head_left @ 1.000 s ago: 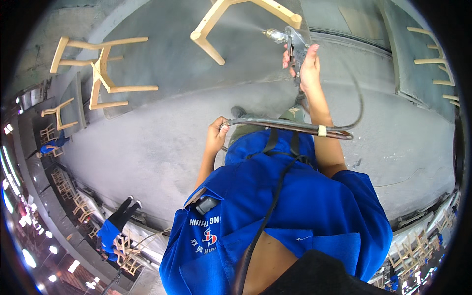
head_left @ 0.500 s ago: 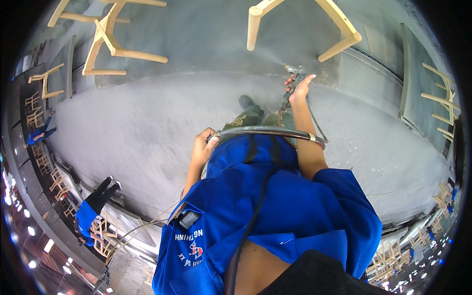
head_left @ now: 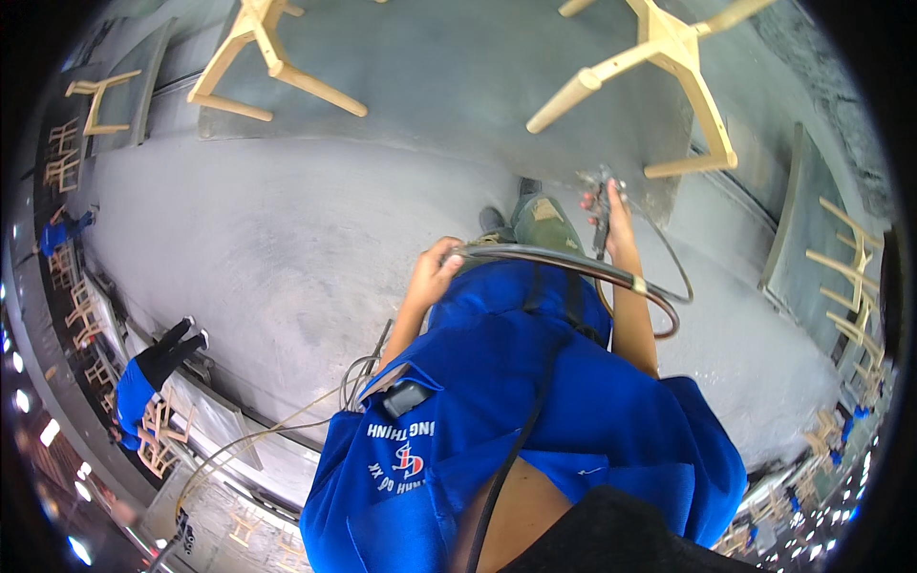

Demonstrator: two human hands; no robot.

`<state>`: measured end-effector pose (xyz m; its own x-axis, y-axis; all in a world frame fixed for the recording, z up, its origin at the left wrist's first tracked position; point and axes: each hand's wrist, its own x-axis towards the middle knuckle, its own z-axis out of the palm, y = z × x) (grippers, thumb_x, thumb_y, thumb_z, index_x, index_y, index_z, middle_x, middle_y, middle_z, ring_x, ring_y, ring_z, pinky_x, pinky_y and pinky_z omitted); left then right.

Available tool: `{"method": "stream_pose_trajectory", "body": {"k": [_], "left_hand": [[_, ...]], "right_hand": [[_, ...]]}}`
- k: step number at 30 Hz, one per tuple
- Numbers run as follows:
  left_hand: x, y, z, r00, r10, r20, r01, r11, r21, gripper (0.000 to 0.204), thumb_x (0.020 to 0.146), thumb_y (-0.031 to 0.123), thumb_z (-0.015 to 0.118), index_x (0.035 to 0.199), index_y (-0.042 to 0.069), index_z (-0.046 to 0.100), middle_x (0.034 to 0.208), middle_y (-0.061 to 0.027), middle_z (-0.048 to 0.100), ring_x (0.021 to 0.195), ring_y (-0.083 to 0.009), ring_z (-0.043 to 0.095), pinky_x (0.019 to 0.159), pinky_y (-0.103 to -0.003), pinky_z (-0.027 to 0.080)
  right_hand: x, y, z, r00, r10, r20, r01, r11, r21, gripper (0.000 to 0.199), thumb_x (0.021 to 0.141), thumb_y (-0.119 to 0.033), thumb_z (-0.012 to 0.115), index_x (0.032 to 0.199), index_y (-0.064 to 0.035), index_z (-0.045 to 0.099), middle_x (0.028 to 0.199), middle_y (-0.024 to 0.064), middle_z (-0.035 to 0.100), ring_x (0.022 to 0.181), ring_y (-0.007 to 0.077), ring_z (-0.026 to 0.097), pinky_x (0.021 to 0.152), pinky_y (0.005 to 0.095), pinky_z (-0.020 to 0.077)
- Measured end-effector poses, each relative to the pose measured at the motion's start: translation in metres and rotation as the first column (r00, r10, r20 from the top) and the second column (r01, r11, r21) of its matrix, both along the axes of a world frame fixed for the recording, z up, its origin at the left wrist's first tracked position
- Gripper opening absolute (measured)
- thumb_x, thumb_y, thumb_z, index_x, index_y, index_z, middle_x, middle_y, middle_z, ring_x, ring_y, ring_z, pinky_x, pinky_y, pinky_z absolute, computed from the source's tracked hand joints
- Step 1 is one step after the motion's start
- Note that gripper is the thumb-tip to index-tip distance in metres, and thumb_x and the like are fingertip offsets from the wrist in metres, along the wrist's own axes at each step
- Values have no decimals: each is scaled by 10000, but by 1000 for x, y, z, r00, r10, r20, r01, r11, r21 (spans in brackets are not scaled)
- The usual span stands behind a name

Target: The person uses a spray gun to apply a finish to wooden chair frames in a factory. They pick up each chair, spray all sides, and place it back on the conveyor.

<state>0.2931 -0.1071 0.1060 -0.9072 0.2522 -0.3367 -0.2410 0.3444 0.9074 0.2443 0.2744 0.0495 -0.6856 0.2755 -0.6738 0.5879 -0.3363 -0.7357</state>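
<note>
In my right hand [head_left: 621,232] is a metal spray gun [head_left: 603,212], its fingers wrapped round the handle and its front end turned away from me. My left hand [head_left: 432,277] grips the dark hose [head_left: 535,254], which runs across my waist and loops back by my right forearm. Just beyond the spray gun, a pale wooden chair frame [head_left: 669,43] hangs or stands with its legs toward me; what supports it is out of sight. A second wooden frame [head_left: 253,29] is farther to the left.
More chair frames appear at the far left [head_left: 95,100] and right [head_left: 853,263]. A grey panel [head_left: 791,215] stands on the right. At left, a person in blue [head_left: 138,387] bends over a chair [head_left: 164,435]. Thin hoses [head_left: 239,427] trail behind my left side.
The spray gun has drawn back and rightward with my right hand, and the mist at its tip no longer shows. The chair frames have shifted in view; my left hand keeps its hold.
</note>
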Motion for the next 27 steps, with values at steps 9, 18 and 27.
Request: {"method": "stream_pose_trajectory", "body": {"k": [9,18,27], "left_hand": [[-98,18,28,994,-108,15,108,994,-32,334,961,303,616,1180,52,649,1020,-116,715,936,-214,658,875,-348,507],[-174,2,26,980,-197,-6,196,980,-33,354,930,316,682,1193,81,679,1004,-137,713,906,-253,665,835,-352,512],[-250,-110,-4,942,-336,-12,332,924,188,338,952,283,655,1212,67,673,939,-104,698,863,-204,627,820,-338,493]], "right_hand": [[-38,14,1,992,4,128,9,994,-105,671,967,-756,365,1099,-134,581,792,35,634,710,164,648,509,253,406],[-72,9,57,977,-202,-68,174,940,-292,891,857,-907,216,1120,-126,554,857,48,613,780,163,603,520,266,406],[-92,-90,160,970,-233,-67,233,818,526,595,1043,-531,377,1454,-125,524,736,15,581,610,94,547,424,236,335]]}}
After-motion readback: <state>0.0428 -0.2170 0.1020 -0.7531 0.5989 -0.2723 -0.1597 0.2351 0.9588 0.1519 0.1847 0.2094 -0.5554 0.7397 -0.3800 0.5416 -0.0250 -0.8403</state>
